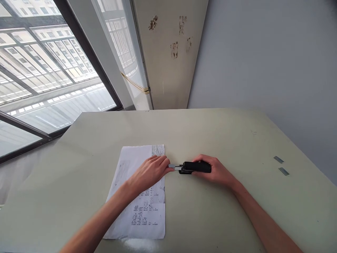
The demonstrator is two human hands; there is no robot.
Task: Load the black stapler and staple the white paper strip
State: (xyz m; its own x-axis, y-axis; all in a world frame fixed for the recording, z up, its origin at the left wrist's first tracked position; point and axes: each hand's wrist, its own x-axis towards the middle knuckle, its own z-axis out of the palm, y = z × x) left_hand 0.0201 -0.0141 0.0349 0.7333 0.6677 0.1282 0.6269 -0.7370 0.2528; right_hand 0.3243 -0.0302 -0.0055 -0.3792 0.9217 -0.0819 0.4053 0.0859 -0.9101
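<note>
A black stapler [198, 167] lies sideways near the middle of the table, its body gripped by my right hand [213, 168] with the fingers wrapped round it. From its left end sticks a silver metal tray [175, 167]. My left hand [157, 167] pinches the outer end of this tray between thumb and fingers, the fingertips partly hidden. Under my left hand and forearm is a printed sheet of paper [142, 225], covered in part by them. The stapler is just right of the paper's edge.
On the right side of the pale table [210, 130] lie two short grey strips that look like staples, a far strip [278, 159] and a near strip [283, 171]. Behind stand a stained cabinet panel [168, 77] and a grey wall [263, 63]. A window [52, 52] is at left.
</note>
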